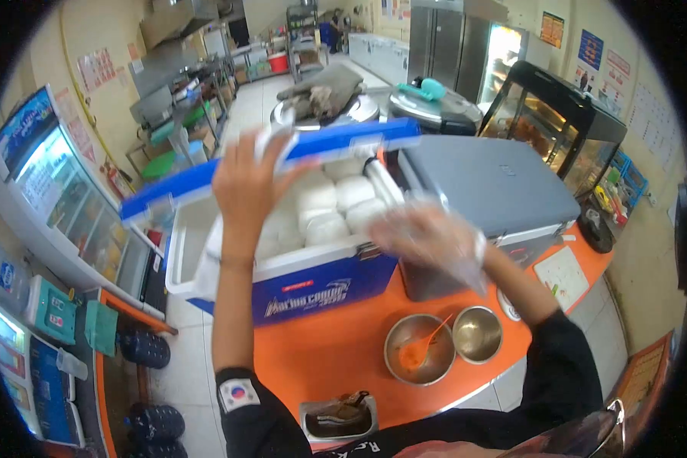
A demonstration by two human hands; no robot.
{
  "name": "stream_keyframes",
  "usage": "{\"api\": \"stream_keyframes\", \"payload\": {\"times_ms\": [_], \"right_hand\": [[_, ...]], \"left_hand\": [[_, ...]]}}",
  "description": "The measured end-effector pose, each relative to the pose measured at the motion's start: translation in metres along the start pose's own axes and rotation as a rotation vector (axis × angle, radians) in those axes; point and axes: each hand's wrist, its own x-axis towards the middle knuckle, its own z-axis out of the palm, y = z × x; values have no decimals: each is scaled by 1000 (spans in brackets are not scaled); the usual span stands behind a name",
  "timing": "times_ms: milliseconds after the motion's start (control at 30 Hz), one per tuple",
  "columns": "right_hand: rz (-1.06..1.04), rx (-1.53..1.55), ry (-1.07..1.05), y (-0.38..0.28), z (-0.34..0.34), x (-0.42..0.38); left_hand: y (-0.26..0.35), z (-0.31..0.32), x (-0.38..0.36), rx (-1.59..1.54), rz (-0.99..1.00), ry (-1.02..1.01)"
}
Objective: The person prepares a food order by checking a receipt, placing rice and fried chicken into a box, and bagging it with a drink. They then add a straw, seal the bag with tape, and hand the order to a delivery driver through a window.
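Observation:
My bare left hand (248, 179) is at the raised blue lid (343, 140) of a cooler, fingers over its edge and thumb along its underside. Something white and thin shows by those fingers. Under the lid stands the blue and white cooler box (313, 291), packed with white rounded bundles (317, 200). My right hand (424, 237), in a clear plastic glove, is over the box's front right rim and smeared by motion. Its fingertips are close to the nearest bundles.
A grey cooler (496, 183) with its lid down stands right of the blue one. Two steel bowls (478, 334), one with an orange ladle (416, 353), sit on the orange table (282, 366). A metal tray (338, 418) and a white cutting board (562, 272) lie nearby.

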Motion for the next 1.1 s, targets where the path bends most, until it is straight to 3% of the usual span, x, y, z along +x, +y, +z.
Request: {"api": "stream_keyframes", "payload": {"times_ms": [33,100,167,200,233,267,333,433,533,700,933,1033,1067,1100], "right_hand": [[-294,-136,51,34,14,42],[-264,-136,-154,57,26,131],[-306,-422,-114,101,74,213],[-306,-417,-128,104,81,242],[-223,-520,-288,105,89,267],[-142,-625,-448,104,101,287],[-183,-608,-555,96,137,314],[-373,-554,-746,123,232,368],[-536,-528,-872,72,285,380],[-590,-571,-848,64,353,394],[-594,-640,-721,64,385,397],[-592,-660,-588,64,373,398],[-595,-653,-510,66,369,398],[-651,-565,-273,73,367,406]], "left_hand": [[-12,8,19,-26,7,13],[-34,28,48,-55,29,73],[-49,42,66,-57,34,109],[-53,45,73,-91,23,85],[-57,47,78,-125,11,61],[-60,46,82,-121,-1,52],[-66,47,89,-206,-85,-95],[-75,63,93,-215,-71,-58],[-80,71,95,-240,25,43],[-78,57,93,-231,-92,-98],[-75,69,87,-240,-88,-25],[-69,66,90,-187,-55,16],[-67,59,93,-168,-64,-57],[-64,53,93,-158,-79,-135]]}}
